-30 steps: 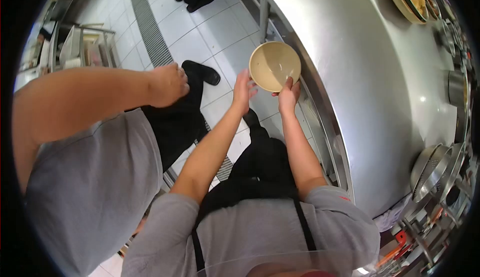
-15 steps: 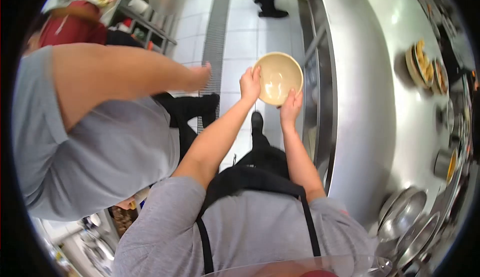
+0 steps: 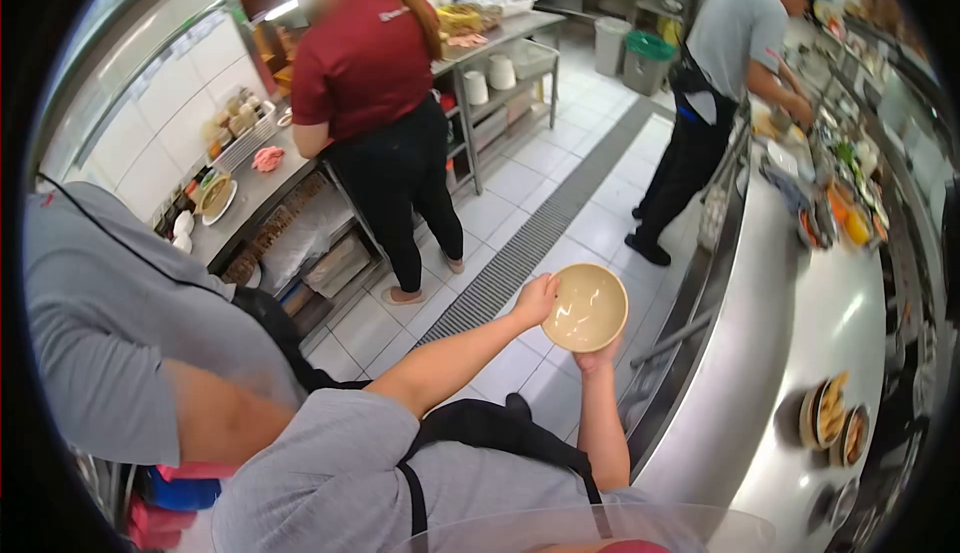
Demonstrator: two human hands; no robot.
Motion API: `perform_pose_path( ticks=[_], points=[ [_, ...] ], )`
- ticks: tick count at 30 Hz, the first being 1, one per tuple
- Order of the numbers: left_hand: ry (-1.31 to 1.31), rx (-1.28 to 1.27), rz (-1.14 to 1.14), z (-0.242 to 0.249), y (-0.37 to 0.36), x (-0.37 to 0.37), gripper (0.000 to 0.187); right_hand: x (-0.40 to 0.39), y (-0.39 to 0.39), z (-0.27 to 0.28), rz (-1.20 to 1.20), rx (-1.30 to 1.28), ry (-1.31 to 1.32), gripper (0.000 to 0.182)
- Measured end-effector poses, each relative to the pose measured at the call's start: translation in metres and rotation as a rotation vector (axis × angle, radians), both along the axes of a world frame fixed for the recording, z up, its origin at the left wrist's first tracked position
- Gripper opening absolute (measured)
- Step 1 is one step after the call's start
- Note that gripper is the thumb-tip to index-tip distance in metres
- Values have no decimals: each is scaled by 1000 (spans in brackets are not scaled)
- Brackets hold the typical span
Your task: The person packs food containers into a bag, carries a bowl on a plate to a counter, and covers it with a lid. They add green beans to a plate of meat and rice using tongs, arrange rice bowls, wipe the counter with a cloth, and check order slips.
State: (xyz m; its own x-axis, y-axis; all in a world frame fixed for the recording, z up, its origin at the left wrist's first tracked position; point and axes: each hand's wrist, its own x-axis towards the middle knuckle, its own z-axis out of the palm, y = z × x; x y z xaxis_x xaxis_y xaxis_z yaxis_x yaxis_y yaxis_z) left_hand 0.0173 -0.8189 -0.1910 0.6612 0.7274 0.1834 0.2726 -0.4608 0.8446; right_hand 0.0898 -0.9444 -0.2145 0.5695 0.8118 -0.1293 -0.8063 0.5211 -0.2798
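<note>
We are seeing a smooth, glossy cream bowl (image 3: 585, 308) that is catching small highlights. The long counter (image 3: 775, 353) is showing brushed, shiny metal, and the floor tiles (image 3: 540, 338) are gleaming faintly. Soft grey cloth is forming the shirt (image 3: 480, 498), while matt black fabric is making the apron (image 3: 490, 431). The drain grate (image 3: 560, 228) is looking ridged.

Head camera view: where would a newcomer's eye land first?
On the glossy, round cream bowl, held out over the white floor tiles by the left hand and right hand. Next, the co-worker in a dark red shirt, upper left, and the long grey floor grate running diagonally.
</note>
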Motion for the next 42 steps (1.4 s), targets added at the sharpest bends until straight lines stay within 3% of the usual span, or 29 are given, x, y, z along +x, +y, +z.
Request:
perform_pose_path(
  ticks=[2,5,7,11,12,13,18,23,25,26,28,29,31,32,34,35,37,40,42],
  points=[
    [-3,-18,2,18,12,-4,30,6,19,-18,59,15,-47,38],
    [12,57,42,37,44,-28,31,-2,58,-10,337,73,0,38],
    [-82,50,160,58,52,-58,33,-21,80,9,530,71,64,38],
    [-51,-86,439,84,68,-131,33,-63,133,9,788,87,-89,39],
    [-13,48,494,91,68,-153,35,-76,147,11,858,76,-109,39],
    [39,178,544,92,69,-173,36,-90,159,11,924,61,-129,39],
    [149,124,824,81,84,-267,39,-174,222,8,1197,16,-200,39],
    [61,-11,991,56,123,-363,38,-279,300,2,1334,-5,-290,39],
    [-348,139,1161,30,153,-405,35,-327,340,9,1346,3,-358,38],
    [-346,127,1169,25,160,-433,35,-351,362,14,1335,14,-402,38],
    [-428,-307,1131,35,165,-495,34,-400,413,42,1266,-8,-515,38],
    [-317,-252,1145,42,168,-527,34,-427,428,92,1222,-157,-464,37],
    [-143,-193,1223,42,168,-588,34,-465,500,98,1169,-35,-647,37],
    [-82,-183,1292,39,171,-617,34,-487,531,114,942,43,-942,37],
    [-199,74,1410,38,176,-658,23,-525,598,140,448,183,-1443,36],
    [-196,69,1406,47,179,-667,23,-542,633,146,190,245,-1647,36],
    [-169,-45,1655,65,182,-680,16,-574,669,191,-144,330,-1972,39],
    [-304,-79,1734,47,198,-697,30,-628,736,202,-188,287,-2169,42],
    [-377,-187,1733,62,215,-696,32,-655,773,191,-175,264,-2384,45]
  ],
)
